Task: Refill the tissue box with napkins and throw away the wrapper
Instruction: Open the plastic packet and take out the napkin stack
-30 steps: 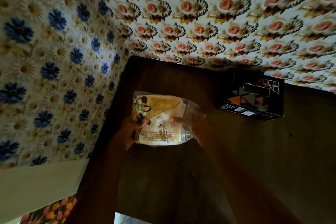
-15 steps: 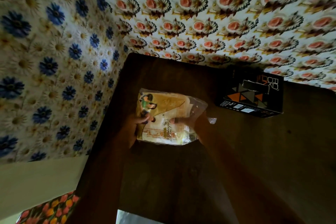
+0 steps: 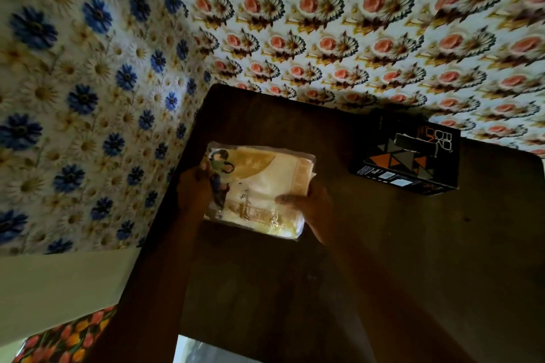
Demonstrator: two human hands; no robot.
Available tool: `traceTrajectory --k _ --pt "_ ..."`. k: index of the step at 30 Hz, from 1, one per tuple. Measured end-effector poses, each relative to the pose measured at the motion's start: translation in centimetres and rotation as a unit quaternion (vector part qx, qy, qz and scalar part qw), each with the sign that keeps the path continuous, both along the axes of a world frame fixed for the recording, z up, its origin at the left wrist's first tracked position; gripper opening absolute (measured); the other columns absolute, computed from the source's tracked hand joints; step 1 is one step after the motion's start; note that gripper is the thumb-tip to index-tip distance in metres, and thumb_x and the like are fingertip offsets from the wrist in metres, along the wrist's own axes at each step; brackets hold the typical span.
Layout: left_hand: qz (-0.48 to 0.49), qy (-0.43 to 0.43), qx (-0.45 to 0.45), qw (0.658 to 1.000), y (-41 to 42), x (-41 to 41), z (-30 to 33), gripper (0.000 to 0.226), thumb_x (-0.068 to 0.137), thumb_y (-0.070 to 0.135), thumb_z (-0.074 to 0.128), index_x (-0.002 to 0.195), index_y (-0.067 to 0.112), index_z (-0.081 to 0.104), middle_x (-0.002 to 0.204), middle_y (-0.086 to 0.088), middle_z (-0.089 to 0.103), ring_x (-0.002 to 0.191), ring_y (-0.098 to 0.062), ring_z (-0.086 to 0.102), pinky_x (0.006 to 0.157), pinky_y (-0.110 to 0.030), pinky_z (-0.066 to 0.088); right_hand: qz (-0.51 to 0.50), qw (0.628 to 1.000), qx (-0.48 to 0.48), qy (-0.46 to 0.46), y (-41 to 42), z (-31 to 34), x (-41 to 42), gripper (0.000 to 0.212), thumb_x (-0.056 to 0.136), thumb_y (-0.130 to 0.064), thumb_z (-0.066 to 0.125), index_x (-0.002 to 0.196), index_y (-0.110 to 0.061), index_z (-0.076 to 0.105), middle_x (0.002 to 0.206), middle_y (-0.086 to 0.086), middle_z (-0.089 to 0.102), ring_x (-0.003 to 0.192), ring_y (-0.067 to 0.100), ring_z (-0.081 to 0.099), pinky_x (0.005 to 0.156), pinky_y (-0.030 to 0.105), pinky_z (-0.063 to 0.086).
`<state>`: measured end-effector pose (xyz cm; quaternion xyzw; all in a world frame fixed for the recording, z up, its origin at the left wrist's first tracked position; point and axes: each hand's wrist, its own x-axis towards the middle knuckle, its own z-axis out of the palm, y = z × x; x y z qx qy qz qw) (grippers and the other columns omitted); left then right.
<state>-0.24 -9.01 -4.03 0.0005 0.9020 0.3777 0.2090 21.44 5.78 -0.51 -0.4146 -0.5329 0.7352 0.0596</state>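
Observation:
A pack of napkins [image 3: 259, 186] in a clear printed wrapper is held over the dark wooden table [image 3: 413, 244]. My left hand [image 3: 193, 188] grips its left edge, next to the printed figure. My right hand [image 3: 309, 200] grips its lower right side, thumb across the front. A few napkin edges stick out at the pack's upper right corner. The black tissue box [image 3: 410, 156] with orange and grey triangles lies on the table to the right, close to the back wall, apart from both hands.
Flowered wallpaper covers the wall behind the table [image 3: 354, 38] and the wall on the left [image 3: 73, 97]. A cream surface [image 3: 59, 289] and a tulip-patterned cloth [image 3: 65, 339] lie lower left. A pale gap [image 3: 200, 351] shows at the table's near edge.
The loose wrapper flap at the pack's right side is no longer sticking out. My right hand has shifted along the right edge, and the pack sits flatter between both hands.

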Motion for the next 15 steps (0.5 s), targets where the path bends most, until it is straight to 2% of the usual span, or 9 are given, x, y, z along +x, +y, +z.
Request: traceTrajectory --k 3,5,7,9,11,13,15 --pt "-0.014 0.086 -0.118 0.989 0.8 -0.1 2.5 0.049 0.108 0.037 0.033 0.125 0.003 0.064 0.125 -0.023 0.065 0.116 -0.042 0.061 0.094 -0.048 0.046 -0.045 0.998 -0.028 0.032 -0.5 -0.2 0.3 0.054 0.070 0.005 0.082 0.119 -0.010 0.063 0.107 0.011 0.077 0.100 0.031 0.075 0.083 0.052 0.062" --pt "-0.024 0.127 -0.147 0.981 0.7 -0.8 2.9 0.047 0.107 0.038 0.034 0.130 0.006 0.060 0.129 -0.023 0.064 0.117 -0.044 0.059 0.095 -0.049 0.045 -0.059 0.995 -0.054 0.054 -0.7 -0.5 0.2 0.054 0.071 0.010 0.080 0.118 -0.010 0.062 0.107 0.011 0.077 0.100 0.032 0.075 0.083 0.054 0.061" --pt "-0.036 0.168 -0.148 0.974 -0.1 -0.8 2.4 0.053 0.103 0.050 0.035 0.134 0.012 0.055 0.129 -0.024 0.063 0.117 -0.045 0.059 0.096 -0.054 0.048 -0.064 0.992 -0.081 0.068 -0.9 -0.5 0.1 0.050 0.072 0.012 0.078 0.114 -0.011 0.063 0.105 0.011 0.077 0.098 0.032 0.075 0.084 0.055 0.060" --pt "-0.069 0.257 -0.135 0.955 -1.1 0.1 1.8 0.049 0.104 0.041 0.041 0.140 0.009 0.052 0.134 -0.023 0.061 0.123 -0.043 0.056 0.101 -0.055 0.047 -0.069 0.990 -0.098 0.071 -0.9 -0.5 -0.1 0.047 0.073 0.013 0.077 0.109 -0.014 0.065 0.101 0.009 0.079 0.095 0.030 0.076 0.081 0.053 0.061" --pt "-0.188 0.325 -0.070 0.924 -1.4 2.5 1.7 0.044 0.106 0.030 0.040 0.143 0.009 0.050 0.140 -0.017 0.058 0.131 -0.034 0.053 0.107 -0.051 0.044 -0.086 0.987 -0.120 0.068 -1.0 -0.3 -0.2 0.046 0.073 0.015 0.075 0.108 -0.013 0.064 0.096 0.005 0.080 0.092 0.028 0.077 0.074 0.049 0.063" --pt "-0.327 0.301 -0.049 0.894 -1.8 4.5 0.1 0.048 0.107 0.035 0.032 0.148 0.015 0.045 0.152 -0.011 0.049 0.144 -0.030 0.043 0.115 -0.052 0.038 -0.105 0.983 -0.137 0.058 -1.0 -0.4 0.0 0.048 0.073 0.015 0.076 0.112 -0.008 0.063 0.096 0.007 0.079 0.094 0.031 0.076 0.069 0.046 0.063" --pt "-0.381 0.243 -0.076 0.889 -2.6 4.8 -2.2 0.061 0.106 0.050 0.016 0.151 0.018 0.042 0.161 -0.010 0.038 0.151 -0.033 0.032 0.119 -0.058 0.029 -0.109 0.983 -0.139 0.047 -0.9 -0.4 0.5 0.048 0.073 0.014 0.076 0.115 -0.005 0.062 0.099 0.011 0.078 0.097 0.036 0.075 0.069 0.047 0.063"
